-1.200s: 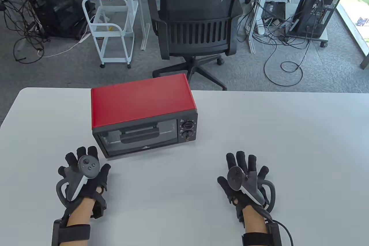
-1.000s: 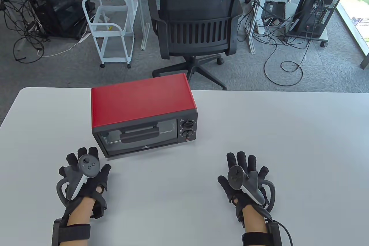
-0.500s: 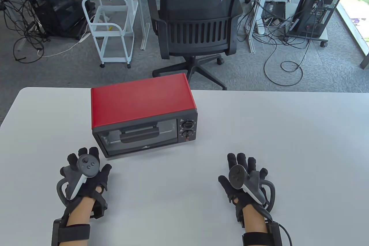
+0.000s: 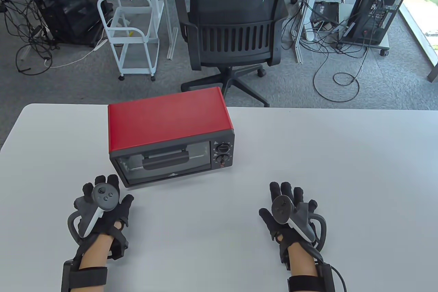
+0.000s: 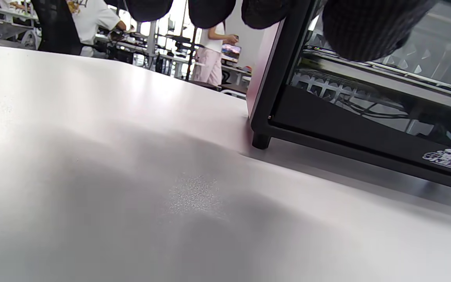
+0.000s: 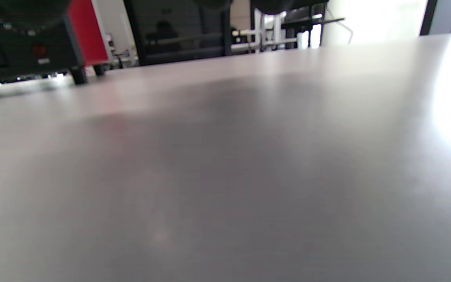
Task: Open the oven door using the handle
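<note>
While both hands lay flat on the white worktop (image 4: 342,155), the red oven (image 4: 169,124) stood toward the far-left part of it, its back close to the far edge and its glass door (image 4: 164,163) facing the near edge, shut against the body; the dark handle (image 4: 166,159) ran across the upper part of that door with nothing touching it; two knobs (image 4: 223,153) sat one above the other on the panel at the door's right. The left hand (image 4: 101,211) rested palm down near the near edge, just off the oven's front-left corner, fingers spread apart and holding nothing; in the left wrist view its fingertips (image 5: 366,27) hung close before the glass and the oven's front-left foot (image 5: 260,141), though contact could not be judged. The right hand (image 4: 291,215) rested palm down well apart from the oven, toward the middle of the near edge, fingers likewise spread and holding nothing; its wrist view showed mostly bare worktop, with the oven's lower right corner at the left.
</note>
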Demonstrator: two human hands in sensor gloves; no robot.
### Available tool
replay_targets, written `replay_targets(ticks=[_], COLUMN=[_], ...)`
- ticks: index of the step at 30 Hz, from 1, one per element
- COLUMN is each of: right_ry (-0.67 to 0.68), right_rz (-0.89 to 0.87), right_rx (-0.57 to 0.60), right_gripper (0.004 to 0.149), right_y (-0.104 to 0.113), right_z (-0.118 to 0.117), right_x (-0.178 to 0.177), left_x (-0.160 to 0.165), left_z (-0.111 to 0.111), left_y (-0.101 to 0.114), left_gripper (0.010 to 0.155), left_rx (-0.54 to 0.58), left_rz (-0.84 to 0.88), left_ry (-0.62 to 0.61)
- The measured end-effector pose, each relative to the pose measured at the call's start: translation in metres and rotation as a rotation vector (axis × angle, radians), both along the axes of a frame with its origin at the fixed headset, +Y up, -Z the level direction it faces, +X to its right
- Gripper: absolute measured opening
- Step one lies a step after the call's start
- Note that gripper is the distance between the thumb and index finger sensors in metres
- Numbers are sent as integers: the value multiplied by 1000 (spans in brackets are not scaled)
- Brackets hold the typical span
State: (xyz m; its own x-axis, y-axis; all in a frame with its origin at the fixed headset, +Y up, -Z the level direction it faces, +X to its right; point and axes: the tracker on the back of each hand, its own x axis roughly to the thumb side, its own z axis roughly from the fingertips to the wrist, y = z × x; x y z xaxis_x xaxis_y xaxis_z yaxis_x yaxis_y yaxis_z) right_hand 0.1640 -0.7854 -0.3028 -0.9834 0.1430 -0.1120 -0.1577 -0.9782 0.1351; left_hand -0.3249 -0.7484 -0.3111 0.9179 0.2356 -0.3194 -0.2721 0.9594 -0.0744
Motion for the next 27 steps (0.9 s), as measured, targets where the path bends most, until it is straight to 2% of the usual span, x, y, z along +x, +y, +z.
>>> replay_targets(ticks=[7, 9, 13, 18, 20, 27], right_ry=[-2, -1, 3, 10, 12, 19], right_rz=[-16, -22, -39, -74, -90, -136], right_rx=[-17, -17, -20, -19, -18, -15], right_gripper=[81, 81, 81, 81, 81, 81], right_y=[-1, -1, -1, 0, 1, 2], right_z=[0, 0, 0, -1, -1, -2], right_x=[0, 0, -1, -3, -4, -5], left_x=[19, 25, 29, 39, 42, 40], left_z=[2, 0, -4, -12, -14, -14], left_y=[11, 12, 12, 5, 5, 14], left_gripper=[75, 77, 80, 80, 81, 80], left_rx=[163, 234, 299, 239, 183, 84], left_rz=[183, 251, 433, 882, 1022, 1234], left_ry=[-122, -134, -107, -89, -43, 93])
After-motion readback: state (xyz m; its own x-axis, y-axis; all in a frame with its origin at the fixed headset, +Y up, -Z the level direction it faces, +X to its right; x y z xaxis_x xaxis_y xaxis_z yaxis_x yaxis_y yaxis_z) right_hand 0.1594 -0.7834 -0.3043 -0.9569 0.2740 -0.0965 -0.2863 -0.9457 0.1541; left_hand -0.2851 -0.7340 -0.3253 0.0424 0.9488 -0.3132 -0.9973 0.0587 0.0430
